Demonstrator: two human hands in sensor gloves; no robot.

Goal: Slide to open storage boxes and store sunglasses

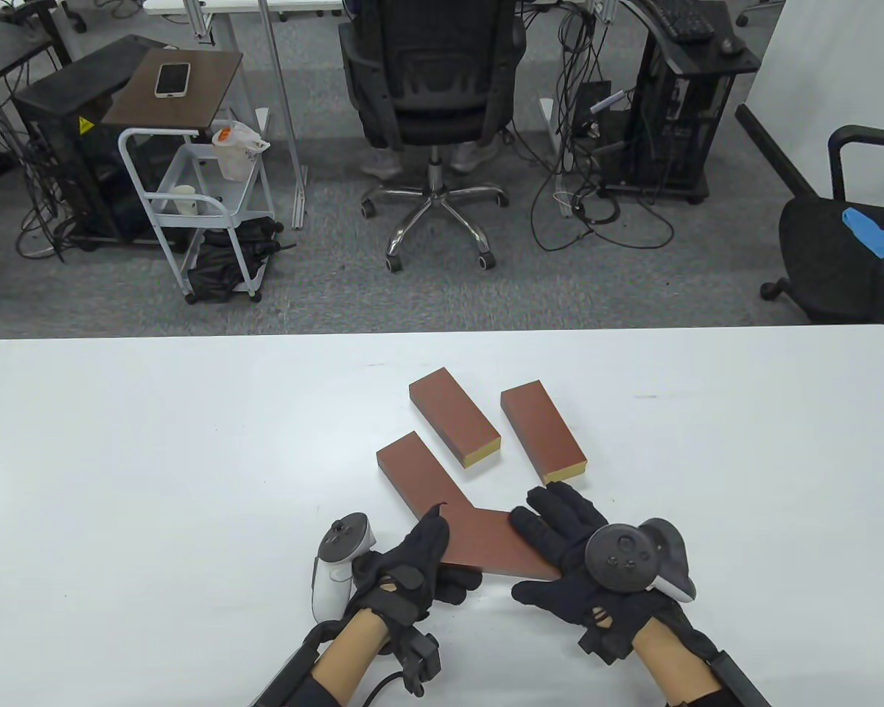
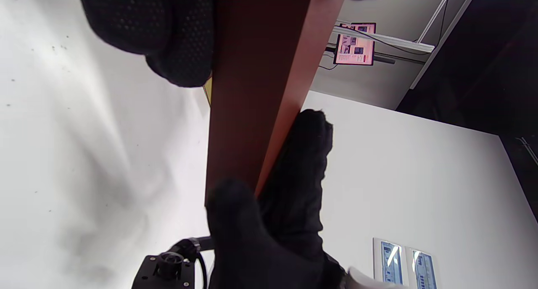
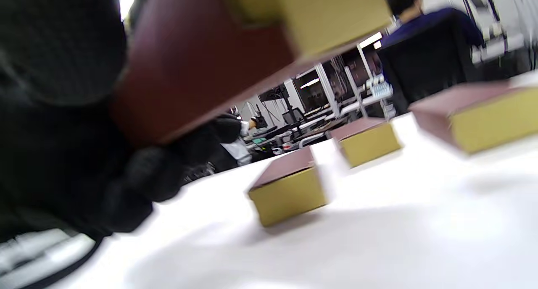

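Two hands: both are on one reddish-brown storage box at the near edge of the white table
Left hand: fingers curled around the box's left end, thumb against one long face and fingers against the other in the left wrist view; it grips the box
Right hand: fingers wrapped over the box's right end, thumb underneath toward the person; it also grips the box
Held box: appears raised off the table, since the right wrist view looks under its brown sleeve and yellow inner end; whether the drawer has begun to slide out I cannot tell
Nearest resting box: lies flat just beyond the left hand, its near end hidden behind the held box, sleeve closed as far as shown
Middle box: flat on the table, yellow end facing the person, closed
Right-hand box: flat, just beside the middle box and apart from it, yellow end also showing, closed
Sunglasses: none visible in any view
Progress: early by my reading; no box is visibly open and nothing is stored
Left to do: slide the held box's drawer out, put sunglasses inside, close it, then likely repeat for the three others
Beyond the table: an office chair and a small cart stand on the floor
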